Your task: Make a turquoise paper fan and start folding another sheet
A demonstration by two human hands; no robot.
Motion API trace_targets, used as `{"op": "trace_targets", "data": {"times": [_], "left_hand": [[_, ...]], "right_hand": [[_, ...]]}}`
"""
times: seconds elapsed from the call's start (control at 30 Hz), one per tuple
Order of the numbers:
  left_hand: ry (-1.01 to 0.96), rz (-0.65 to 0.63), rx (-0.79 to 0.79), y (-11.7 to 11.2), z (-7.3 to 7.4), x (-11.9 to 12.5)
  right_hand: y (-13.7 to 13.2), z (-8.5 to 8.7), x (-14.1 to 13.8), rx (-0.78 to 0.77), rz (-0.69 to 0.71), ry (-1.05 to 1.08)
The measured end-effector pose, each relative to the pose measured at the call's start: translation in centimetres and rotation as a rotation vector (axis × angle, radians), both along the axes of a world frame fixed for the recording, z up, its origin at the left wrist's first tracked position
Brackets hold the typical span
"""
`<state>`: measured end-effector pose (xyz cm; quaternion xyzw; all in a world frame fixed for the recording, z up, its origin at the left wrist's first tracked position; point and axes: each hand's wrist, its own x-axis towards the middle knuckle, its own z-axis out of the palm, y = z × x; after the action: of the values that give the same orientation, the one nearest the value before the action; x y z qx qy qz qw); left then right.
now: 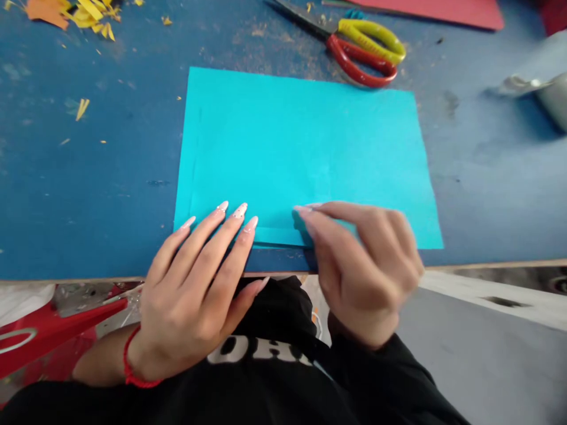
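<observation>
A sheet of turquoise paper lies near the table's front edge, with faint crease lines along its left side and its near edge. Part of that near edge lifts slightly, and a second layer shows under it. My left hand rests open on the paper's lower left corner, fingers spread and thumb off the edge. Over the near edge, right of centre, is my right hand, its thumb and forefinger pinched together at the paper. Whether anything sits between those fingertips is hidden. Scissors with one red and one yellow handle touch the paper's far edge.
The blue table carries yellow paper scraps and an orange piece at the far left. Red sheets lie at the back right. A blurred grey object stands at the right edge.
</observation>
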<state>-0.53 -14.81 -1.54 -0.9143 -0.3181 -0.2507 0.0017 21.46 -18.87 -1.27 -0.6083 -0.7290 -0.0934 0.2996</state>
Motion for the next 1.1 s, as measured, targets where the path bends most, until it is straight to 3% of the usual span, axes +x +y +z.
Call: {"op": "trace_targets", "data": {"times": [0.13,0.57,1.1], "left_hand": [[0.040,0.030,0.028,-0.4,-0.5,0.3],[-0.011,0.258,0.007,-2.1,-1.7,0.8],[0.008,0.286,0.025,-3.1,-3.0,0.7]], "right_hand": [[-1.4,-0.4,-1.4,-0.106,0.140,-0.061],[-2.1,-1.7,-2.7,-0.073,0.003,-0.067],[-2.8,-1.4,-3.8,-0.138,-0.059,-0.006]]}}
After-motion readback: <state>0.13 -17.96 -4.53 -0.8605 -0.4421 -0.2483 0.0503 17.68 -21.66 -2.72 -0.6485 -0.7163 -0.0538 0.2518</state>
